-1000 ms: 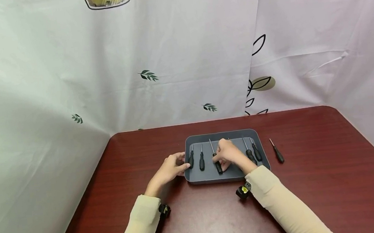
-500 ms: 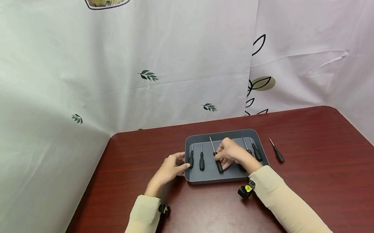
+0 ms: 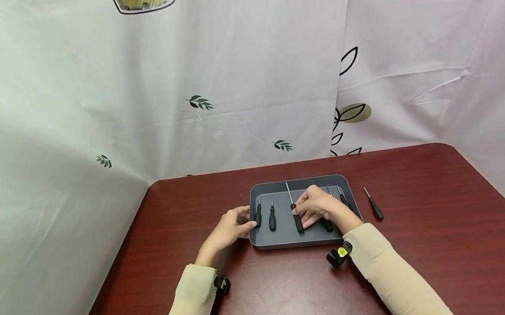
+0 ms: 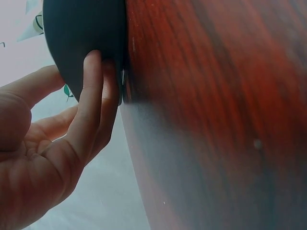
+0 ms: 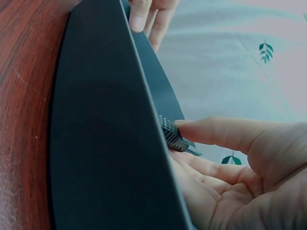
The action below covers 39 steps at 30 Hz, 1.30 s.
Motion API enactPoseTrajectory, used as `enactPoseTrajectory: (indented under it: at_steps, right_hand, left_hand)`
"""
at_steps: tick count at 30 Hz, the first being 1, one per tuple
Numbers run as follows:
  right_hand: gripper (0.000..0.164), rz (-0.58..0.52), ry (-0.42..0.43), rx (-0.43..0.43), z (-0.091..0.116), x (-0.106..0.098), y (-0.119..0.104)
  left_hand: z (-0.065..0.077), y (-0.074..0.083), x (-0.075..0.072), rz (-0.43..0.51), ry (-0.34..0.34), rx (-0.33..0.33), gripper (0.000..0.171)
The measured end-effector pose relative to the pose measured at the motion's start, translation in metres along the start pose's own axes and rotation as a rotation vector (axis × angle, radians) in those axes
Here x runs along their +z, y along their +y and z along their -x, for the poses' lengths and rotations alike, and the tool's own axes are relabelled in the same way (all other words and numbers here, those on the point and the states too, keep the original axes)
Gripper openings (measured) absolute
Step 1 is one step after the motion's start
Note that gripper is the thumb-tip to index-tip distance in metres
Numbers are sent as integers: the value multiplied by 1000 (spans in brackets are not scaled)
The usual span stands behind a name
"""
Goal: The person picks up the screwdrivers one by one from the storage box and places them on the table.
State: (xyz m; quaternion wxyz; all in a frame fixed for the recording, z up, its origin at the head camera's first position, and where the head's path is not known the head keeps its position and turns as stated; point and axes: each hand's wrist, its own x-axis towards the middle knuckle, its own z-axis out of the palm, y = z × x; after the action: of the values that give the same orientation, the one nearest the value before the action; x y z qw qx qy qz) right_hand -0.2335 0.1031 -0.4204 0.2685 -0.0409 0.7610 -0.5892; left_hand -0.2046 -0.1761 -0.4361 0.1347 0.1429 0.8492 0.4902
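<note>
1. the right hand (image 3: 316,206) pinches a black ridged-handle screwdriver (image 3: 298,222) between thumb and fingertips, the grip fairly closed; i can't tell whether the handle touches the floor of the tray.
2. that screwdriver is inside the grey rectangular tray (image 3: 285,237), between the two hands, its metal shaft pointing away from me and reaching up to the far rim.
3. i'd expect it to be light, stiff and hard to break. the ridges should resist slipping; the thin shaft looks smoother, so i'd take hold around the middle of the handle.
4. the left hand (image 3: 229,226) holds the tray's near-left wall, thumb at the rim and fingers nearly straight against the outside. the tray seems rigid, and i judge it could slide without that hold.
5. just right of the left thumb lie two screwdrivers, the outer one (image 3: 258,216) close to it and the inner one (image 3: 272,221) a little apart. another handle (image 3: 328,225) shows beneath the right hand, with more tools partly hidden beyond.
6. a loose screwdriver (image 3: 377,211) lies right of the right hand, outside the tray.
7. everything sits on a glossy reddish-brown wooden table (image 3: 192,206); beyond the hands hangs a wrinkled white backdrop (image 3: 240,49) with leaf prints.
</note>
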Motion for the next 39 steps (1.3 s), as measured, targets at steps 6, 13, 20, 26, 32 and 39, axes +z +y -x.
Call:
enactPoseTrajectory:
  at_steps: [6,13,20,26,32,39]
  right_hand:
    - [32,-50,-30,-4,1,-5,2]
    - [34,-83,-51,-1,3,-9,2]
    - [35,-101,-65,6,4,-12,3]
    - [32,-117,-77,8,3,-14,6]
    - [34,-115,-79,0,3,-18,8]
    - [37,-138,-87,-2,4,-21,11]
  left_hand:
    - [-1,1,-1,-1,-3,2,56]
    - [0,-1,-1,12,-6,9,56]
    - [1,0,-1,5,2,-3,56]
    - [1,0,-1,14,-6,-5,56]
    - [1,0,-1,6,-10,1,56]
    - [0,2,0,1,-3,5,55]
